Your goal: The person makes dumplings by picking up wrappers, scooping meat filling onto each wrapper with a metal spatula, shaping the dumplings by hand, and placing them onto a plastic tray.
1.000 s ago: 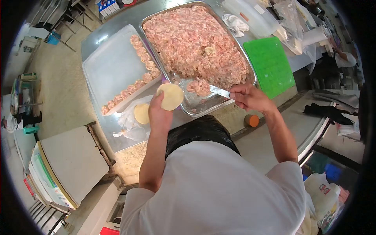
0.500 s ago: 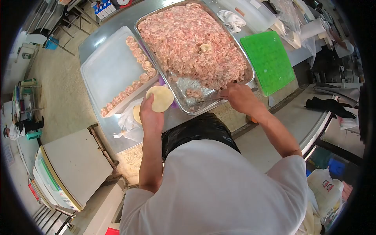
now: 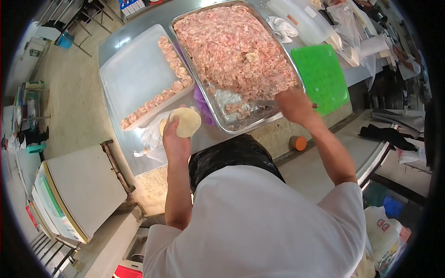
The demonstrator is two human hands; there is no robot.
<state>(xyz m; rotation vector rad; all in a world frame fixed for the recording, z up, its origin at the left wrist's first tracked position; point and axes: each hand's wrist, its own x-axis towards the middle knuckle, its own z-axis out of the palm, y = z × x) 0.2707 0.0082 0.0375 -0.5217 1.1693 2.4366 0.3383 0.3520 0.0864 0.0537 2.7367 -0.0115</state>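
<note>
- We have our left hand (image 3: 176,144) near the steel table's front edge, thumb and fingers closed on a thin, round, pale-yellow dough wrapper (image 3: 186,123); its face is open, with no filling visible on it.
- Our right hand (image 3: 293,105) is clamped around a flat metal spreading blade (image 3: 265,103), whose handle end shows past the fist.
- Our two hands are apart, the right one over the near right part of a large, deep metal tray (image 3: 232,131).
- The blade lies low in that tray, at the near edge of a broad mass of pink minced meat (image 3: 241,51); we judge this to be the gathering of a portion. Whether meat sits on the blade, we cannot tell.
- A small loose clump of meat (image 3: 237,109) lies just beside the blade on the tray's exposed floor.
- From here, we judge, lifting the blade calls for keeping it level and clear of the rim, while the left hand keeps the wrapper flat and loosely pinched, so that it neither folds nor tears.
- Left of the metal tray we have a shallow, translucent white plastic tray (image 3: 130,69), with small round filled dumplings (image 3: 177,86) lined along two of its sides.
</note>
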